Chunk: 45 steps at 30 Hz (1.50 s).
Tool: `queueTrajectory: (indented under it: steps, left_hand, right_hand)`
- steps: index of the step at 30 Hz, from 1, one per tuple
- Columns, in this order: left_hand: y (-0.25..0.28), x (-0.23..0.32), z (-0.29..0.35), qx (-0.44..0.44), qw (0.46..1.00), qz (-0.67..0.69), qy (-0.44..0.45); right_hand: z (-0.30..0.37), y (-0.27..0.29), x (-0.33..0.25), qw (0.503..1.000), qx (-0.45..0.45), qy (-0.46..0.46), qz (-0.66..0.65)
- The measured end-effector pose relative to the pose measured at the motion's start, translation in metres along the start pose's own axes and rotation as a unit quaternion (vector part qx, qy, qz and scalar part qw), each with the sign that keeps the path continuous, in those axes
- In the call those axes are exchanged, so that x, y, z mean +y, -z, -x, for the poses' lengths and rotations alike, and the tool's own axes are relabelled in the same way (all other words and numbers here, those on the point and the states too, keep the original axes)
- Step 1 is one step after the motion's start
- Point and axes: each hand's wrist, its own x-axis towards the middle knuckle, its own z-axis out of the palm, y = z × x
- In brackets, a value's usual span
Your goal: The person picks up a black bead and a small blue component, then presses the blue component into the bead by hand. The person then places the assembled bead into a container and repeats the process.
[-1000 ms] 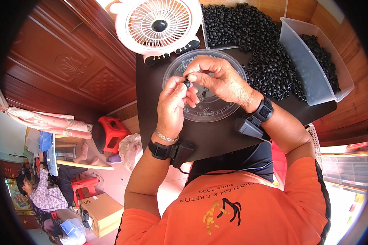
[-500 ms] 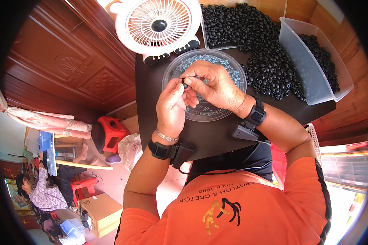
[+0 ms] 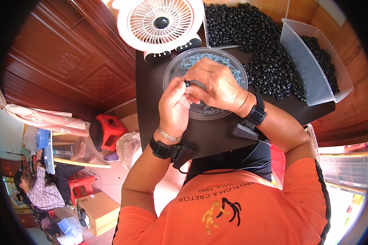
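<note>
My left hand (image 3: pixel 173 106) pinches a small black bead-like ring (image 3: pixel 187 83) between thumb and fingertips, above the near left part of a round clear tub (image 3: pixel 166 73). Inside the tub lie many small shiny, bluish-silver pieces (image 3: pixel 229 65). My right hand (image 3: pixel 218 83) is bent over the tub, its fingers curled together close to the ring. Whatever those fingers may hold is hidden by the hand itself. A loose heap of similar black rings (image 3: pixel 270 73) lies on the dark table to the right of the tub.
A white fan (image 3: pixel 161 22) stands behind the tub at the left. One clear bin (image 3: pixel 308 65) with black rings leans at the right; more rings fill another container at the back. On the floor at left are a red stool (image 3: pixel 110 132), a cardboard box (image 3: pixel 98 212) and a seated person (image 3: pixel 49 192).
My right thumb and fingers have shifted from pinching at the black ring to curling lower beside it. The left hand keeps the ring in nearly the same place.
</note>
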Motion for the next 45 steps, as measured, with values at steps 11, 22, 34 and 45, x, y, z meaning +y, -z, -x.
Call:
queueTrajectory:
  steps: [11, 22, 34, 45]
  left_hand:
    - [-0.005, -0.002, 0.002, 0.028, 1.000, 0.002, -0.002]
    - [0.000, 0.008, 0.000, 0.034, 0.999, -0.035, 0.007]
    - [0.005, 0.003, -0.001, 0.061, 0.997, -0.056, 0.010]
    - [0.008, 0.009, -0.003, 0.067, 0.996, -0.052, 0.001]
  right_hand:
    - [-0.005, 0.012, 0.003, 0.999, -0.036, 0.004, 0.029]
    - [-0.021, 0.212, 0.017, 0.824, 0.238, -0.144, 0.494]
    - [0.024, 0.120, 0.091, 0.876, -0.233, -0.325, 0.270]
    - [0.038, 0.091, 0.113, 0.846, -0.284, -0.288, 0.347]
